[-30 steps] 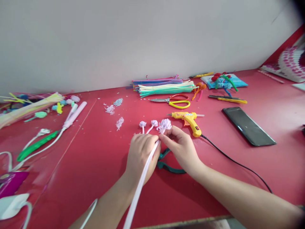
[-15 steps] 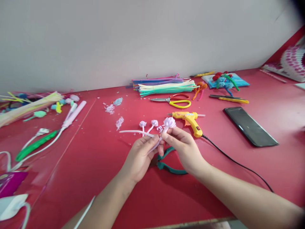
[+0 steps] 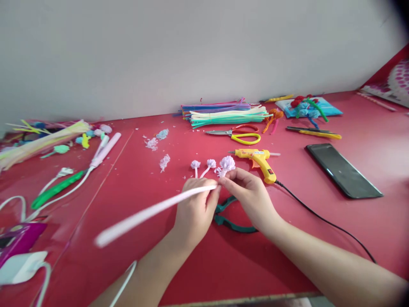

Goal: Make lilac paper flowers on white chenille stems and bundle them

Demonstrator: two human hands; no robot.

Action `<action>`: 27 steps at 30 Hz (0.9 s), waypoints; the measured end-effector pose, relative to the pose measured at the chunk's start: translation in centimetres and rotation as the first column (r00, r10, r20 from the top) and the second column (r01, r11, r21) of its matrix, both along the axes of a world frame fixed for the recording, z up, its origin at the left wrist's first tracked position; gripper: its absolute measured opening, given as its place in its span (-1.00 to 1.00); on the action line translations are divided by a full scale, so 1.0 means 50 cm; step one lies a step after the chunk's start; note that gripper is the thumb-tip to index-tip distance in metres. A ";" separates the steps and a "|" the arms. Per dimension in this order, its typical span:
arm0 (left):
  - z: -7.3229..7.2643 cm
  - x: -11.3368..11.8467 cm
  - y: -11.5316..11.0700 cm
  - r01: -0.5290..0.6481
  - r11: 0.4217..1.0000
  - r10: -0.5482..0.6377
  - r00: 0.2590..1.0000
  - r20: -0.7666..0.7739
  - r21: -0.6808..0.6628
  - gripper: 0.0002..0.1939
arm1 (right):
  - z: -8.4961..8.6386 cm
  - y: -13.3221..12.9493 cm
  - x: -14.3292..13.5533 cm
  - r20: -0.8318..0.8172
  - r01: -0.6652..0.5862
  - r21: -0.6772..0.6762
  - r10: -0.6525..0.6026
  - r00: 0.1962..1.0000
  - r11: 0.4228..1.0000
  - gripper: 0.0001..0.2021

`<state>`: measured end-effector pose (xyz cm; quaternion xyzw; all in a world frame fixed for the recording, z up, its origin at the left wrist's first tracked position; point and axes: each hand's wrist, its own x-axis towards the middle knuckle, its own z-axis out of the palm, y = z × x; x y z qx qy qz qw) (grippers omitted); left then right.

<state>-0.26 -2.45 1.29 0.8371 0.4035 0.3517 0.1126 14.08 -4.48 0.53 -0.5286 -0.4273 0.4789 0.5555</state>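
Observation:
My left hand [image 3: 194, 211] is closed, its thumb and finger pinching a pale pink pipe cleaner [image 3: 153, 209] that sticks out toward the lower left, its near end blurred. Touching it at the fingertips, my right hand [image 3: 252, 198] pinches the stem just under a fluffy lilac flower [image 3: 227, 163]. Two smaller lilac flowers, one [image 3: 195, 164] and another [image 3: 211, 163], lie on the table behind my left hand. Teal-handled pliers [image 3: 236, 227] lie partly hidden beneath my hands.
A yellow glue gun [image 3: 260, 161] with a black cord, scissors [image 3: 245, 138], pipe cleaner bundles [image 3: 230, 116] and a phone [image 3: 343, 170] lie behind and right. At left are a pink curling tool [image 3: 107, 149], a green-handled tool [image 3: 57, 189], cables and more pipe cleaners.
The long pipe cleaner has swung from pointing left behind my left hand to lying across its front, toward the lower left. My left hand has turned knuckles up. The view has shifted slightly.

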 end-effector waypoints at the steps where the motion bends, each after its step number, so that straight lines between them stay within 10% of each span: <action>1: -0.001 0.000 0.000 0.011 0.998 -0.009 0.999 -0.035 0.063 -0.85 | -0.002 -0.001 0.000 0.017 0.006 0.009 -0.006 1.000 1.000 -0.82; 21: 0.004 -0.002 -0.002 0.087 0.974 -0.051 0.984 0.173 -0.208 -0.84 | 0.012 -0.011 0.003 0.003 -0.055 -0.002 0.055 0.998 0.998 -0.81; 27: 0.009 0.001 -0.002 0.234 0.715 0.155 0.866 0.475 -0.659 -0.82 | 0.015 -0.016 -0.002 -0.047 -0.066 0.034 0.067 0.997 0.997 -0.84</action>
